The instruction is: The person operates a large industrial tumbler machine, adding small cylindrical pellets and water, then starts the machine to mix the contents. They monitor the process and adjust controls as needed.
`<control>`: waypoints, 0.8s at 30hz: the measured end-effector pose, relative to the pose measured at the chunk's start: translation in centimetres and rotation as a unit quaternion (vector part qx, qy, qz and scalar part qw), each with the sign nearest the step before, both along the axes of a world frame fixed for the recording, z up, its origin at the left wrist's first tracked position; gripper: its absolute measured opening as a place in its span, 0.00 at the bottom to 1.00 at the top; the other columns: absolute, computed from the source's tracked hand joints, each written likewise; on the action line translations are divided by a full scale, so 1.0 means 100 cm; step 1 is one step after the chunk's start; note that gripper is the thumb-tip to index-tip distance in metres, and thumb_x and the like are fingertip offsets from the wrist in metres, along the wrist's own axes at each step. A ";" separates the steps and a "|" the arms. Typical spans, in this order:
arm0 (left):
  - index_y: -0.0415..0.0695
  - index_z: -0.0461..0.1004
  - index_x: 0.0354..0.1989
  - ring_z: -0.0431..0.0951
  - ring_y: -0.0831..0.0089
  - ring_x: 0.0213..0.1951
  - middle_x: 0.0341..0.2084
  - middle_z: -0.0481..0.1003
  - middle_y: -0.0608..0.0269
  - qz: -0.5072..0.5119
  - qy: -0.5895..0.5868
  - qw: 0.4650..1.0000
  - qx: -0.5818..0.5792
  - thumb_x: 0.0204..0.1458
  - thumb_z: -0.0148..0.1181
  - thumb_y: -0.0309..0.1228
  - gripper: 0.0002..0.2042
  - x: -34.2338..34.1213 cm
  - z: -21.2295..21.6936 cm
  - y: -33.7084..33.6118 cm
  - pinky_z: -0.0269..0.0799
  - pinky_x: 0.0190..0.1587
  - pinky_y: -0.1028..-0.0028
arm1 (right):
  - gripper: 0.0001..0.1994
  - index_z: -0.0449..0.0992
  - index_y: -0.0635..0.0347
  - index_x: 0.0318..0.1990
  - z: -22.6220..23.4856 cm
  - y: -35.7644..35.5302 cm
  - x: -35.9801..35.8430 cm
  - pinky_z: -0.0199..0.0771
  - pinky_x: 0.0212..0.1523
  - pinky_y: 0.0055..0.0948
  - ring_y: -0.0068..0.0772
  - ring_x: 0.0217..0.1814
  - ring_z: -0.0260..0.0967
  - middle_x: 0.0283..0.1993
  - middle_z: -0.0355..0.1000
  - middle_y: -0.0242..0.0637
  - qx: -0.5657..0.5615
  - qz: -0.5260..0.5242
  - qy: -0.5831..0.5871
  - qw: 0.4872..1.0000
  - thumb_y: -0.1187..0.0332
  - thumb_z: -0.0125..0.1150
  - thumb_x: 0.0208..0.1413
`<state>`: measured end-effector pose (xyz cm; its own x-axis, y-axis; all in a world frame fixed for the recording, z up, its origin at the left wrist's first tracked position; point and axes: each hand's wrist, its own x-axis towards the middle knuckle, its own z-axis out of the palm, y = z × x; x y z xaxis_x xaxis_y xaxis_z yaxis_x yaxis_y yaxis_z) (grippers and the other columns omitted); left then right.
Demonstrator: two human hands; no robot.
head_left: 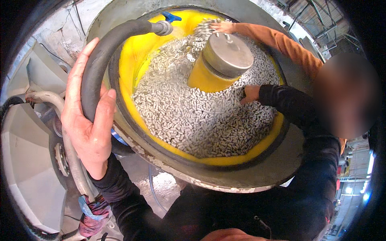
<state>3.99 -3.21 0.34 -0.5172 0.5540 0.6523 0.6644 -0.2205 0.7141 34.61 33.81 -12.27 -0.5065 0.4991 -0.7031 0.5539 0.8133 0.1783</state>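
Observation:
A thick black hose (116, 44) arches over the left rim of a round tub, its metal end fitting (163, 28) with a blue valve lever above the inner edge. My left hand (88, 128) is around the hose, thumb on one side and fingers along the other. Small grey-white cylindrical pellets (181, 116) fill the yellow-lined bowl (140, 68), wet-looking towards the back left. Right of the centre post, my right hand (251, 94) reaches down into the pellets; its fingertips are buried, so its grip is hidden.
A yellow post with a round metal cap (229, 52) rises mid-bowl. From the far right, another person's hand (223, 27), in an orange-brown sleeve (285, 42), touches pellets at the back. The tub's rim (193, 182) is near my body. Grey machinery (34, 160) and a pipe wrapped in cloth (94, 215) stand left.

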 end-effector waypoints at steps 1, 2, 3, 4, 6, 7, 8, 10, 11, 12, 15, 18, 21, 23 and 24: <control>0.35 0.63 0.64 0.64 0.84 0.26 0.32 0.71 0.66 0.004 0.001 1.000 0.002 0.47 0.52 0.23 0.30 0.000 0.000 0.000 0.62 0.29 0.84 | 0.39 0.76 0.73 0.39 -0.013 0.010 0.005 0.75 0.38 0.36 0.47 0.37 0.74 0.33 0.74 0.52 0.059 -0.030 0.006 0.998 0.37 0.68 0.39; 0.35 0.63 0.64 0.64 0.84 0.26 0.32 0.71 0.66 0.009 0.011 1.000 0.000 0.47 0.51 0.22 0.30 0.000 0.001 0.000 0.62 0.29 0.85 | 0.43 0.74 0.72 0.46 -0.025 0.021 0.010 0.74 0.45 0.36 0.47 0.44 0.73 0.41 0.74 0.52 0.120 -0.060 0.014 0.991 0.36 0.71 0.35; 0.34 0.63 0.64 0.64 0.84 0.26 0.32 0.71 0.66 0.016 0.017 1.000 -0.011 0.47 0.51 0.22 0.30 0.000 0.002 0.000 0.62 0.29 0.85 | 0.47 0.71 0.70 0.51 -0.030 0.039 0.015 0.72 0.50 0.35 0.47 0.50 0.71 0.47 0.72 0.51 0.148 -0.099 0.005 0.984 0.36 0.73 0.31; 0.34 0.63 0.64 0.64 0.84 0.26 0.32 0.71 0.65 0.011 0.017 1.000 -0.006 0.46 0.51 0.22 0.30 -0.001 0.002 0.001 0.62 0.29 0.85 | 0.52 0.68 0.68 0.56 -0.036 0.056 0.019 0.70 0.55 0.35 0.46 0.56 0.69 0.54 0.70 0.50 0.179 -0.083 0.017 0.980 0.36 0.75 0.27; 0.33 0.62 0.64 0.64 0.84 0.26 0.32 0.71 0.64 0.006 0.011 1.000 -0.013 0.46 0.51 0.23 0.31 -0.002 0.001 0.001 0.62 0.29 0.85 | 0.54 0.65 0.65 0.59 -0.037 0.100 0.025 0.68 0.58 0.35 0.44 0.59 0.67 0.58 0.67 0.49 0.170 -0.037 0.061 0.983 0.41 0.79 0.22; 0.32 0.62 0.64 0.64 0.84 0.27 0.32 0.71 0.64 0.004 0.002 1.000 -0.011 0.46 0.51 0.23 0.31 -0.002 0.001 0.001 0.62 0.29 0.85 | 0.54 0.65 0.65 0.59 -0.039 0.119 0.026 0.68 0.57 0.36 0.43 0.59 0.68 0.56 0.67 0.49 0.162 0.006 0.109 0.981 0.45 0.80 0.20; 0.32 0.61 0.64 0.65 0.84 0.27 0.32 0.71 0.64 0.005 -0.003 1.000 -0.008 0.45 0.51 0.23 0.31 -0.001 0.000 0.001 0.62 0.29 0.85 | 0.47 0.69 0.68 0.54 -0.042 0.133 0.028 0.72 0.53 0.37 0.44 0.53 0.72 0.47 0.72 0.51 0.145 0.083 0.213 0.963 0.51 0.80 0.22; 0.31 0.61 0.64 0.65 0.84 0.27 0.34 0.71 0.62 0.007 -0.006 1.000 -0.004 0.45 0.52 0.24 0.32 -0.001 -0.001 0.001 0.62 0.29 0.85 | 0.39 0.73 0.72 0.48 -0.052 0.151 0.023 0.76 0.47 0.39 0.44 0.46 0.77 0.37 0.77 0.53 0.098 0.136 0.284 0.944 0.58 0.78 0.23; 0.31 0.61 0.64 0.65 0.84 0.27 0.36 0.72 0.61 0.005 -0.006 1.000 -0.003 0.45 0.52 0.25 0.32 -0.003 0.000 0.001 0.62 0.29 0.85 | 0.37 0.74 0.74 0.46 -0.053 0.152 0.023 0.77 0.45 0.38 0.43 0.45 0.77 0.36 0.77 0.53 0.073 0.109 0.246 0.960 0.60 0.78 0.23; 0.31 0.61 0.63 0.65 0.83 0.27 0.40 0.71 0.59 0.007 -0.008 1.000 -0.007 0.46 0.53 0.25 0.32 -0.002 0.000 0.001 0.62 0.29 0.85 | 0.35 0.75 0.75 0.44 -0.057 0.148 0.020 0.77 0.44 0.38 0.43 0.44 0.77 0.36 0.78 0.52 0.066 0.063 0.179 0.980 0.62 0.77 0.23; 0.31 0.61 0.63 0.65 0.83 0.27 0.50 0.70 0.55 -0.012 -0.016 1.000 -0.003 0.46 0.54 0.28 0.32 -0.003 -0.001 0.002 0.63 0.30 0.84 | 0.18 0.79 0.70 0.32 -0.062 0.098 0.031 0.77 0.30 0.38 0.36 0.28 0.76 0.25 0.77 0.47 -0.114 -0.011 0.011 0.993 0.65 0.69 0.35; 0.31 0.60 0.64 0.64 0.84 0.25 0.34 0.70 0.63 0.003 -0.020 1.000 0.015 0.46 0.52 0.23 0.31 -0.002 -0.003 0.003 0.62 0.29 0.85 | 0.20 0.80 0.68 0.36 -0.086 0.015 0.022 0.76 0.40 0.44 0.36 0.38 0.77 0.35 0.78 0.49 -0.252 -0.038 0.038 0.966 0.59 0.67 0.41; 0.31 0.60 0.64 0.64 0.84 0.25 0.28 0.69 0.66 -0.008 -0.022 1.000 0.004 0.46 0.51 0.22 0.31 -0.001 -0.002 0.002 0.61 0.28 0.85 | 0.25 0.73 0.69 0.43 -0.114 -0.060 -0.020 0.76 0.43 0.44 0.39 0.39 0.75 0.38 0.76 0.52 -0.302 0.036 0.135 0.943 0.58 0.67 0.42; 0.32 0.59 0.65 0.64 0.84 0.25 0.27 0.69 0.66 -0.009 -0.027 1.000 -0.012 0.47 0.52 0.23 0.32 0.001 0.000 0.000 0.61 0.28 0.85 | 0.31 0.67 0.69 0.53 -0.113 -0.103 -0.055 0.77 0.43 0.44 0.40 0.38 0.75 0.38 0.76 0.51 -0.301 0.005 0.161 0.940 0.59 0.66 0.44; 0.33 0.59 0.65 0.64 0.84 0.25 0.27 0.68 0.67 -0.004 -0.029 0.999 -0.020 0.47 0.52 0.24 0.32 0.002 0.002 -0.001 0.61 0.28 0.85 | 0.34 0.63 0.69 0.58 -0.103 -0.120 -0.073 0.77 0.44 0.44 0.40 0.37 0.74 0.38 0.75 0.51 -0.337 -0.023 0.174 0.925 0.59 0.66 0.45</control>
<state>4.21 -3.27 0.53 -0.5492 0.5839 0.5979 0.6191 -0.1964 0.7604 27.33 21.78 -22.60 -0.7496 0.0342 -0.6610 0.5197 0.6489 -0.5558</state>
